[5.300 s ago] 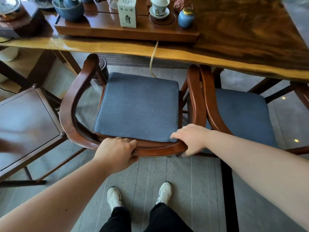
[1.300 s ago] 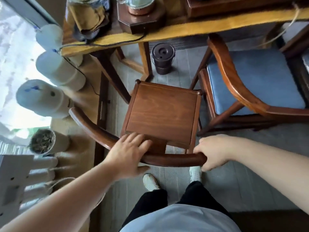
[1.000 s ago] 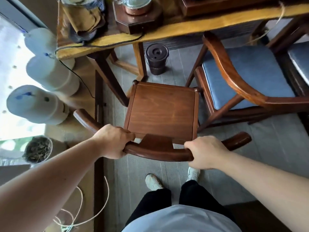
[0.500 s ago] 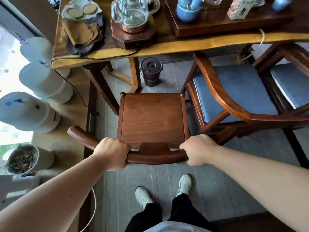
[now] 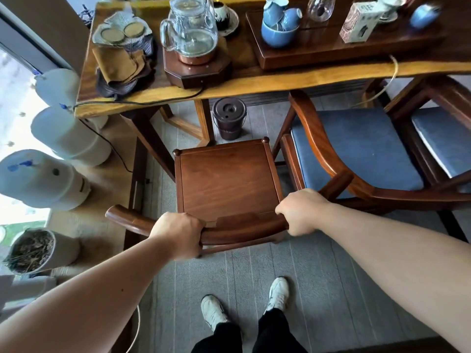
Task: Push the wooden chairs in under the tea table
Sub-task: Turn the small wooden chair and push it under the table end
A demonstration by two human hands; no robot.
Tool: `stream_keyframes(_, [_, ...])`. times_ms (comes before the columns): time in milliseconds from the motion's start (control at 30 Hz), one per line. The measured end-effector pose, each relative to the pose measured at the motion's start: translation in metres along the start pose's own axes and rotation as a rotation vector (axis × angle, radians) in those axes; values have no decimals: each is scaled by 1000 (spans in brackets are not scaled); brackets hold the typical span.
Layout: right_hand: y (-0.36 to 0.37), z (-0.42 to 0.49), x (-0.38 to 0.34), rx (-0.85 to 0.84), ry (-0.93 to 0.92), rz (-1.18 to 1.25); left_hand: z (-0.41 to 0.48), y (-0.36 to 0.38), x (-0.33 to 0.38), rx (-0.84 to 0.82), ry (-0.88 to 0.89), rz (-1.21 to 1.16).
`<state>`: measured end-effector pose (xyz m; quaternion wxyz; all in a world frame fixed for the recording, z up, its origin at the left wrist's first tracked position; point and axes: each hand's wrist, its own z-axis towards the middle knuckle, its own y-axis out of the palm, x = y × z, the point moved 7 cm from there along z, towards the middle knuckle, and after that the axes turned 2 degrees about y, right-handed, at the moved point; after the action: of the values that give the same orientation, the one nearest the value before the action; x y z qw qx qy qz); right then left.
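Observation:
A bare-seated wooden chair [image 5: 226,179] stands in front of me with its front edge near the tea table [image 5: 254,82]. My left hand [image 5: 178,231] grips its curved back rail on the left. My right hand [image 5: 300,211] grips the same rail on the right. To the right stands a wooden armchair with a blue cushion [image 5: 356,151], its front under the table's edge. Beside that armchair, at the frame's right edge, shows another blue-cushioned chair [image 5: 446,138].
A dark lidded bucket [image 5: 229,118] sits on the floor under the table, just beyond the chair. The table's leg [image 5: 150,138] slants down at the left. White water jugs [image 5: 43,179] and a plant pot [image 5: 33,250] line the left. A glass kettle [image 5: 191,29] and blue cups [image 5: 277,26] stand on the table.
Both hands have closed on the bare chair's back rail. The chair has turned square to the table and moved toward it, and the view has tilted up over the tabletop.

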<state>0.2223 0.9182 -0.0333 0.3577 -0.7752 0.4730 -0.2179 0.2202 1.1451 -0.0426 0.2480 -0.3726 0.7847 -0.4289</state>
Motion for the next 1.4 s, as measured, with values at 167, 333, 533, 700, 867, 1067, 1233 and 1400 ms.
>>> stream_keyframes(167, [-2,3,-4,56,8,44,7,-4,-11,-22,10,43])
stream_keyframes(333, [-3,7,5,66,2,41,20,-17,-16,-26,-10,39])
stream_keyframes(533, [-3,10,19,32,-27,19,29,-17,-9,-19,-21,7])
stream_keyframes(700, [-2,11,20,40,-43,0,30,-14,-11,-26,-31,2])
stream_keyframes(867, [-3,13,22,64,-79,-20,30,-15,-8,-49,-19,-20])
stream_keyframes(1067, [-4,12,22,65,-90,-4,29,-17,-7,-47,-33,-29])
stream_keyframes(1233, [-4,11,22,63,-112,-14,29,-16,-6,-32,-34,-23])
stream_keyframes(1400, [-5,13,25,52,-97,-15,31,-14,-7,-28,-50,-29])
